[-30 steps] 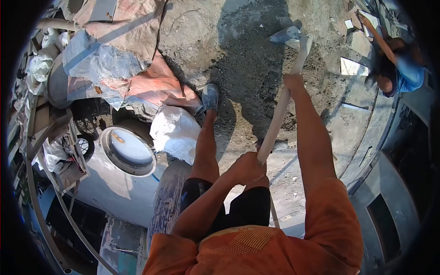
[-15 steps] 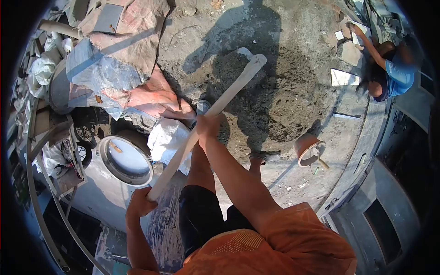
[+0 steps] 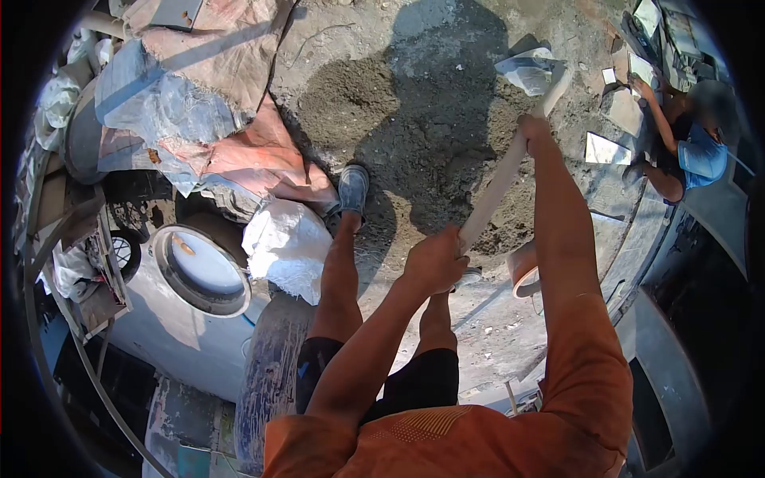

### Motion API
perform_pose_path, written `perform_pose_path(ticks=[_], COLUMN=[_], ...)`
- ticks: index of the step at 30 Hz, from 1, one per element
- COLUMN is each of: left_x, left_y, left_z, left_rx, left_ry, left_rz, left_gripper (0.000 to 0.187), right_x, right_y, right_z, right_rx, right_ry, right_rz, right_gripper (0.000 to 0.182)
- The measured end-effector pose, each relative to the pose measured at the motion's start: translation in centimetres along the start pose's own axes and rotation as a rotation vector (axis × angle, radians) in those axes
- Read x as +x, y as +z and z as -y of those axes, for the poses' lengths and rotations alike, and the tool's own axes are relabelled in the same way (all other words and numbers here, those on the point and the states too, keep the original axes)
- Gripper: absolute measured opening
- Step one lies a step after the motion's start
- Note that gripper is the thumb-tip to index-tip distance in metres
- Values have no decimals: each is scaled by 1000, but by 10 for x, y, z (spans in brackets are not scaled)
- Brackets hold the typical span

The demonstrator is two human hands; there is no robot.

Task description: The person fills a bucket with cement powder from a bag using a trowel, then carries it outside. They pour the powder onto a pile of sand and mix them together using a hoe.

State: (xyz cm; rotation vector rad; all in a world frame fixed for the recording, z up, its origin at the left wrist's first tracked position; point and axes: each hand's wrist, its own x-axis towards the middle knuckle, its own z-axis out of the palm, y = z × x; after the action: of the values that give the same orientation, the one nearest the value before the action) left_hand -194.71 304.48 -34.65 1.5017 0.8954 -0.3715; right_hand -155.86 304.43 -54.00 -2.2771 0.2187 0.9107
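A hoe with a long pale wooden handle (image 3: 492, 195) stretches up and to the right in the head view. My left hand (image 3: 434, 259) is closed round the handle's near end. Further up, close below the head, my right hand (image 3: 534, 131) grips the same handle. The hoe's broad metal blade (image 3: 530, 72) catches the light just above the damp grey mortar or sand mix (image 3: 446, 159), at its upper right side. Part of that heap lies in my shadow. A shoe (image 3: 353, 190) of mine stands at its left edge.
An orange-brown bucket (image 3: 523, 269) stands right of my legs. At left are a round basin of pale liquid (image 3: 209, 271), a white sack (image 3: 288, 243) and tarps (image 3: 263, 155). A person in a blue shirt (image 3: 703, 155) crouches at right among tiles (image 3: 608, 150).
Both hands have swung the hoe to the right and its blade has moved right across the heap. My left hand has come from far left to the middle.
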Motion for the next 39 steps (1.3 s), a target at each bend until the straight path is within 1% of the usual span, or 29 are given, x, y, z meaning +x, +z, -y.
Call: perform_pose_path(ticks=[1, 3, 5, 7, 9, 11, 13, 15, 16, 17, 18, 19, 20, 21, 22, 23, 24, 25, 26, 27, 28, 29, 30, 31, 33, 35, 36, 37, 39], left_x=[-15, -64, -112, -141, -166, -179, -199, -233, -251, -283, -306, -333, -357, -379, -398, -401, -376, -349, -305, -260, -214, -169, -130, -90, -35, -22, -32, -50, -103], left_y=[-5, -16, -37, -66, -86, -112, -148, -180, -193, -195, -200, -203, -203, -199, -196, -193, -188, -182, -170, -151, -128, -102, -72, -56, -25, -6, 3, 12, 6], left_z=[-8, -15, -40, -59, -58, -46, -31, -6, -1, 29, 48, 70, 93, 117, 143, 159, 150, 144, 138, 133, 125, 113, 105, 64, 28, -1, -1, 0, -3], left_rx=[19, -4, -22, 13, 62, 171, 224, 218, 225, 238, 252, 235, 217, 229, 279, 321, 349, 323, 291, 293, 256, 243, 20, 83, 23, -40, -92, -145, -115], left_ry=[-114, -134, -205, -237, -290, -306, -339, -405, -591, -538, -651, -678, -711, -706, -681, -650, -603, -603, -593, -465, -373, -253, -123, -118, -102, -139, -168, -194, -370], left_rz=[74, 153, 199, 191, 179, 103, 65, 22, 22, -74, -75, -103, -138, -111, -169, -241, -254, -221, -198, -153, -121, -115, -150, -141, -69, -64, -8, 47, 126], left_gripper=[43, 40, 41, 40, 40, 39, 37, 37, 34, 32, 29, 27, 26, 26, 26, 26, 28, 28, 27, 25, 25, 27, 31, 36, 40, 44, 45, 46, 46], right_x=[-1, -72, -109, -149, -177, -194, -241, -294, -310, -369, -402, -436, -461, -479, -487, -481, -473, -467, -439, -398, -344, -309, -257, -213, -128, -61, -59, -67, -126], right_y=[6, 11, 25, 51, 88, 127, 160, 196, 226, 221, 217, 216, 231, 232, 227, 212, 183, 163, 163, 158, 149, 108, 87, 63, 29, 19, 21, 24, 47], right_z=[-16, -34, -55, -67, -91, -108, -96, -85, -111, -65, -47, -32, -32, -27, -22, -6, 11, 18, 18, 13, 6, 44, 52, 60, 68, 40, 18, -3, -39], right_rx=[-94, -90, -90, -63, 1, 119, 281, 247, 157, 186, 42, 211, 133, 155, 136, 143, 188, 232, 452, 426, 428, 505, 501, 471, 346, 215, 158, 101, -9], right_ry=[72, 264, 416, 459, 545, 593, 563, 449, 446, 362, 401, 394, 418, 347, 350, 351, 172, 6, 83, -4, -4, 65, 43, -25, -44, 96, 166, 233, 267], right_rz=[-54, 90, 147, 239, 342, 340, 216, 136, 151, 41, 175, 245, 277, 255, 334, 327, 360, 397, 322, 190, 123, 157, 114, 109, 131, 201, 244, 284, 88], right_gripper=[33, 28, 23, 44, 42, 49, 30, 34, 42, 53, 62, 62, 63, 63, 63, 63, 63, 62, 59, 57, 58, 55, 49, 46, 47, 49, 48, 48, 45])
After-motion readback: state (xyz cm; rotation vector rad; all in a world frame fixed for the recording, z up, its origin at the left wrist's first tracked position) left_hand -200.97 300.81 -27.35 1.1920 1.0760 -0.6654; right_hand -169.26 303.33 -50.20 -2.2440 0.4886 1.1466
